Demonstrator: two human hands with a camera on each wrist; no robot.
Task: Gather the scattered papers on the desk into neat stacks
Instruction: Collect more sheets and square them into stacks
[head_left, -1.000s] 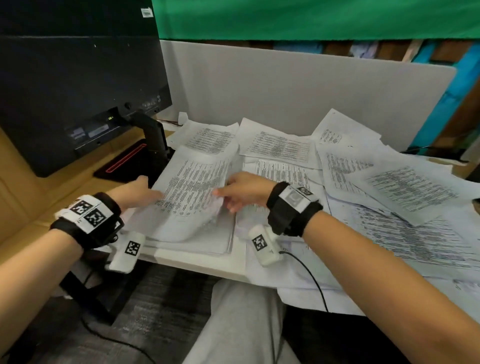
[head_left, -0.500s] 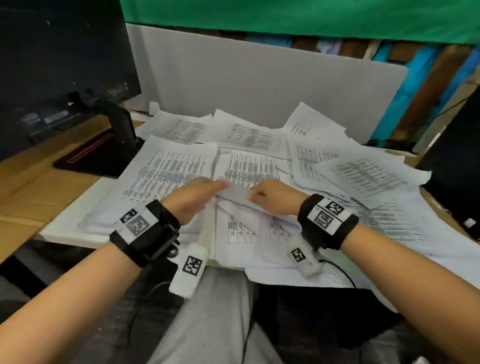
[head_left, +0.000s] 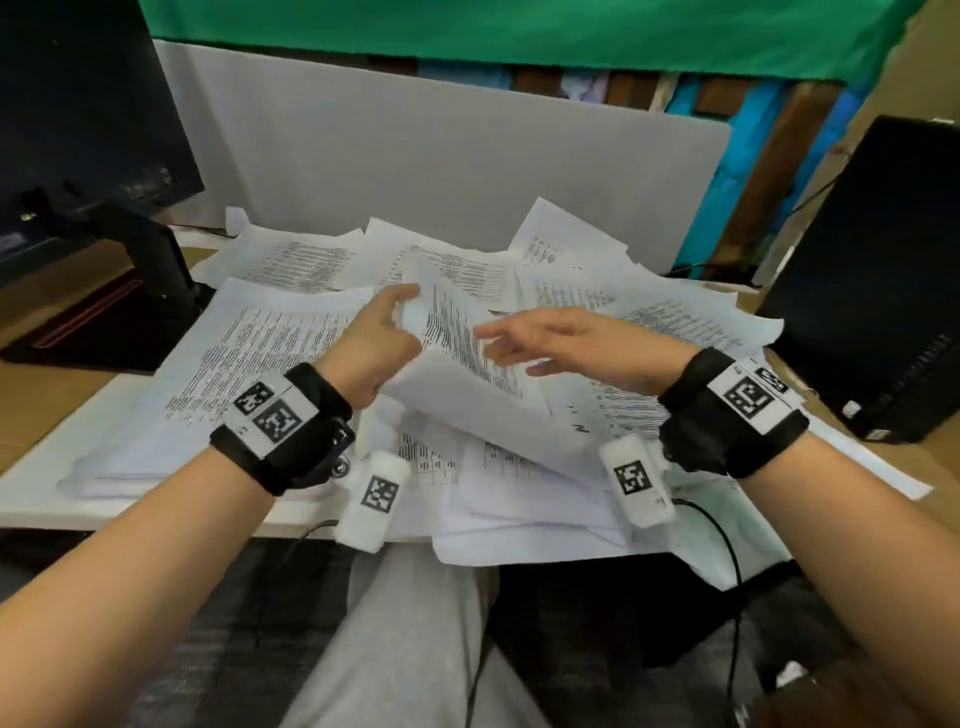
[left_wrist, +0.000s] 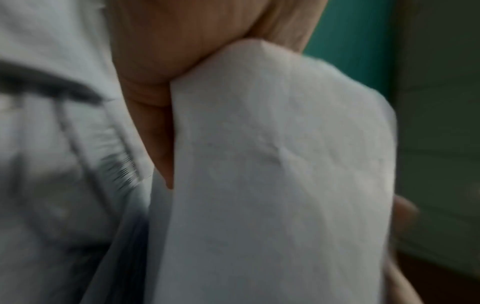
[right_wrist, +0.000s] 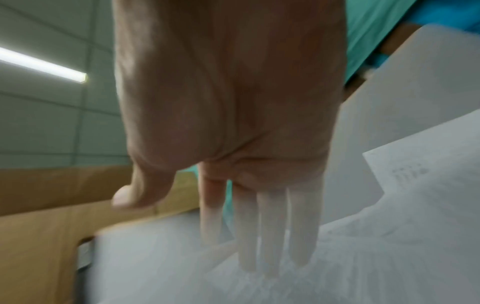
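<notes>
Head view: the left hand (head_left: 371, 345) pinches a lifted bundle of papers (head_left: 470, 374), thumb and fingers clamped on its left edge, so the sheets slope up off the desk. The right hand (head_left: 566, 340) hovers just right of that bundle with fingers straight and spread, gripping nothing. Risk, as a judgement: a one-sided pinch may let inner sheets slide out, and sheets overhanging the desk edge below the right wrist could slip to the floor. Left of the left-hand fingers lies a tidier stack (head_left: 218, 374) on the white desk (head_left: 47, 493). Beyond the fingertips, scattered papers (head_left: 670, 312) reach a grey partition (head_left: 441, 166). A monitor (head_left: 78, 104) stands far left, a black computer case (head_left: 872, 280) far right.

Left wrist view: blurred; the thumb base presses white paper (left_wrist: 283, 164).

Right wrist view: the fingers (right_wrist: 272, 226) hang straight, slightly apart, over blurred paper; a ceiling light (right_wrist: 41, 63) shows upper left.
</notes>
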